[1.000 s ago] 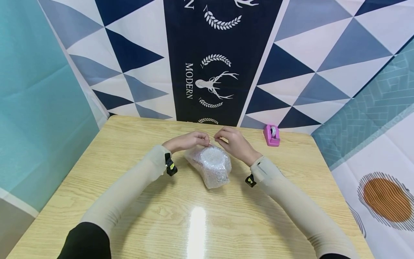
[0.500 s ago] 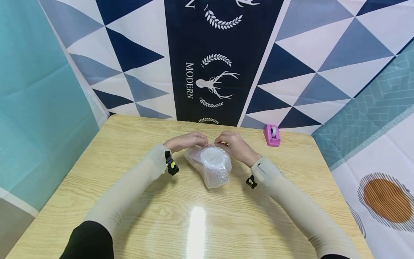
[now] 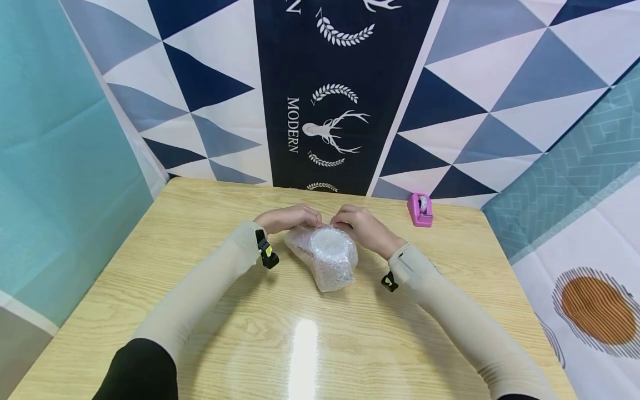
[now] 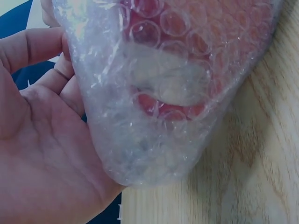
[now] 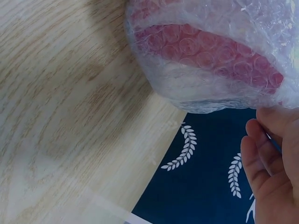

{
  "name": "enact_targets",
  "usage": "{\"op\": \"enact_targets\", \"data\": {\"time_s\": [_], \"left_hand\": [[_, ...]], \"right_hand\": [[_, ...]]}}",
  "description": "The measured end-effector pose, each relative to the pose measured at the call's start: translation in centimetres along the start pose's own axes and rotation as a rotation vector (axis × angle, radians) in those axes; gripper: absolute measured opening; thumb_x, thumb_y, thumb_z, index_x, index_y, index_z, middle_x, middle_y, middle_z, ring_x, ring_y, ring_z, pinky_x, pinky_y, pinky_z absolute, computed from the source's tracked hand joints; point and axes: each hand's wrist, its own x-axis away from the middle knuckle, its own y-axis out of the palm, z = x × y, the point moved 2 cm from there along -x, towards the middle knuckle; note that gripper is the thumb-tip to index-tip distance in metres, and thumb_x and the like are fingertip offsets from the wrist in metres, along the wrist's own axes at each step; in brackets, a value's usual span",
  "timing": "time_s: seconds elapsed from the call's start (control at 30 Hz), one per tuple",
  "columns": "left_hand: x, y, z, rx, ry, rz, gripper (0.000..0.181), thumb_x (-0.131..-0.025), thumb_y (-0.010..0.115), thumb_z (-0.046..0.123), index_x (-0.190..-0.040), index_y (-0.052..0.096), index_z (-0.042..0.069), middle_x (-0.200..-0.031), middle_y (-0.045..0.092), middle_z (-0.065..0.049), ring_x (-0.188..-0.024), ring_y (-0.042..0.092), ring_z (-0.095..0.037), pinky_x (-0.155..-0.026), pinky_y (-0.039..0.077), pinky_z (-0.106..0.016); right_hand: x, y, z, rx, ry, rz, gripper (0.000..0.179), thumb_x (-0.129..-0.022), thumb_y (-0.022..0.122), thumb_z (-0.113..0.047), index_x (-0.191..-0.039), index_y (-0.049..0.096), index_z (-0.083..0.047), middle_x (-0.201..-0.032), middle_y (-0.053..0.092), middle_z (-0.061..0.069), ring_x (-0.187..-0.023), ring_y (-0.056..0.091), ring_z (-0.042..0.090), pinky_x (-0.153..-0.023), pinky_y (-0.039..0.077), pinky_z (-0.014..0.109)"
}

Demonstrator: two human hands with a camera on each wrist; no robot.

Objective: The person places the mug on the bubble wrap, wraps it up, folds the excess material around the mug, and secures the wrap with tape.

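Note:
A bundle in clear bubble wrap (image 3: 334,261) rests on the table, a pale round face on its upper side. Through the wrap (image 4: 140,154) in the left wrist view, a red-pink surface with a pale oval patch shows. My left hand (image 3: 291,217) holds the bundle's far left edge, its fingers bent behind the plastic. At the far right edge my right hand (image 3: 364,226) pinches the wrap with bent fingers, fingertips close to the left hand's. In the right wrist view the right hand (image 5: 275,158) meets the lower edge of the wrap, its fingertips partly hidden there.
A pink tape dispenser (image 3: 420,210) with a roll in it stands near the table's far right corner. Bare wood of the table (image 3: 240,333) lies in front of the bundle. A patterned cloth (image 3: 320,100) hangs behind the far edge.
My right hand has come down from just above the bundle onto its far edge. The left fingertips have shifted slightly down at the same edge. The bundle stays in place.

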Motion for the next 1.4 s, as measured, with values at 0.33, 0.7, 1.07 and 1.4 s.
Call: {"op": "enact_targets", "data": {"time_s": [0.33,0.7,1.07,1.4], "left_hand": [[0.0,0.08,-0.04,0.024,-0.027,0.008,0.022,-0.101,0.047,0.015,-0.083,0.059,0.013,-0.087,0.053,0.001,-0.085,0.05,-0.014,-0.08,0.046,-0.029],[0.04,-0.16,0.23,-0.036,-0.047,0.016,0.02,-0.098,0.049,0.017,-0.083,0.061,0.015,-0.085,0.051,0.001,-0.083,0.049,-0.014,-0.076,0.045,-0.029],[-0.21,-0.02,-0.29,0.046,-0.023,0.014,0.02,-0.097,0.049,0.013,-0.079,0.058,0.013,-0.081,0.05,-0.001,-0.081,0.049,-0.014,-0.075,0.045,-0.027],[-0.34,0.67,-0.45,0.006,0.005,0.113,0.022,-0.092,0.046,0.01,-0.071,0.051,0.011,-0.076,0.048,0.0,-0.075,0.047,-0.015,-0.073,0.04,-0.028]], "right_hand": [[0.11,-0.13,-0.25,-0.001,0.024,-0.038,0.013,-0.096,0.068,0.0,-0.103,0.078,-0.006,-0.101,0.072,0.007,-0.095,0.07,0.019,-0.087,0.06,0.034],[0.15,-0.44,-0.55,0.0,-0.036,-0.034,0.013,-0.096,0.068,0.0,-0.103,0.078,-0.006,-0.101,0.071,0.007,-0.096,0.07,0.02,-0.087,0.06,0.035],[-0.01,-0.47,-0.65,0.005,-0.048,-0.045,0.014,-0.096,0.068,0.001,-0.104,0.078,-0.004,-0.101,0.071,0.008,-0.096,0.069,0.021,-0.087,0.06,0.035],[-0.13,-0.28,-0.72,0.024,-0.064,-0.074,0.016,-0.096,0.066,0.002,-0.105,0.077,-0.005,-0.101,0.069,0.007,-0.095,0.068,0.019,-0.087,0.059,0.033]]}}
